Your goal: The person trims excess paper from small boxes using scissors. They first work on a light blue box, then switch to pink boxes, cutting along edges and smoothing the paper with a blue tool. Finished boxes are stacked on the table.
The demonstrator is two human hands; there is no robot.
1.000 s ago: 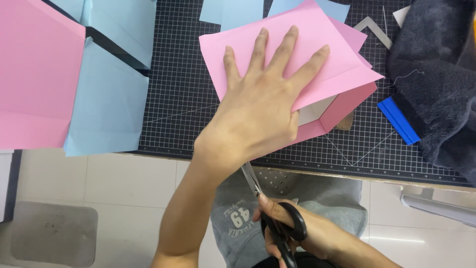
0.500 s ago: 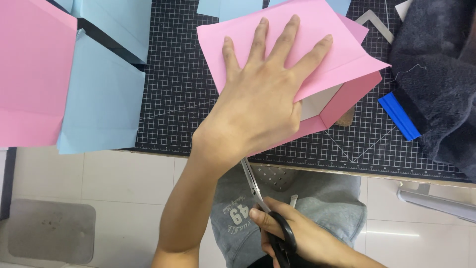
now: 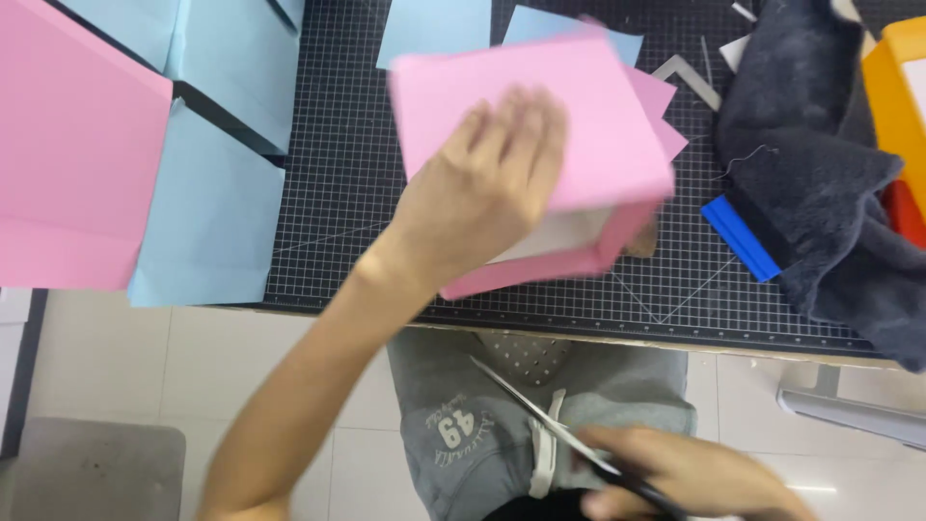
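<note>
bare cutting mat [image 3: 347,193] left, grey cloth [image 3: 820,193] right
</note>
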